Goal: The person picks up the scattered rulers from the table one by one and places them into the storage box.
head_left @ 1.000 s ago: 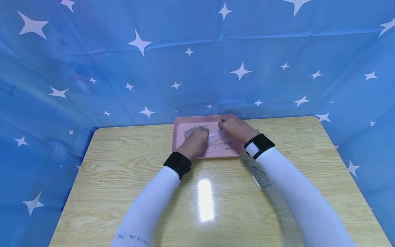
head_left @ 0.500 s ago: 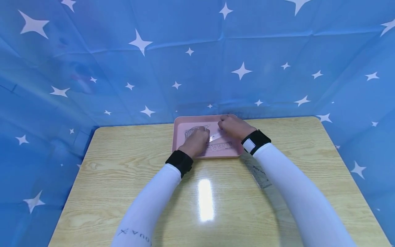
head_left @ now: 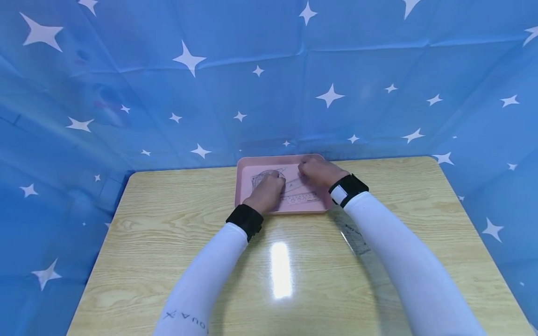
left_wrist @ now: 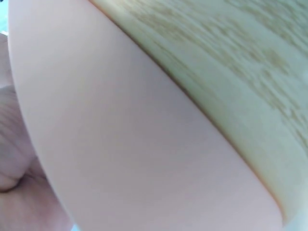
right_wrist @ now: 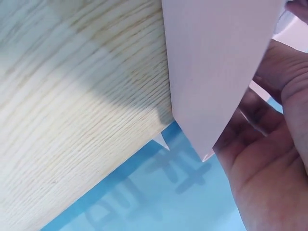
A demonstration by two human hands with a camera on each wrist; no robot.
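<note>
A clear ruler [head_left: 293, 184] slants between my two hands above the floor of a pink tray [head_left: 275, 162]. My left hand [head_left: 266, 190] pinches its left end, and my right hand [head_left: 321, 172] has curled fingers at its right end; the fingertips are mostly hidden. Below it in the tray lies another clear ruler [head_left: 299, 199], printed with circles. A clear drawing template with a rounded scale [head_left: 261, 176] lies behind the left hand, partly covered. In the wrist views, the tray wall [left_wrist: 130, 125] hides much of the left hand [left_wrist: 19, 178], while the right hand [right_wrist: 269, 163] shows curled fingers.
The tray stands at the back edge of a wooden table [head_left: 176, 214], against a blue curtain [head_left: 269, 107] with white stars. Partly under the right forearm, a clear flat piece with dark markings [head_left: 355, 239] lies on the table.
Both hands stay nearly in place. The ruler between them has tilted slightly, and its bright glare has faded. The right wrist has shifted slightly to the left.
</note>
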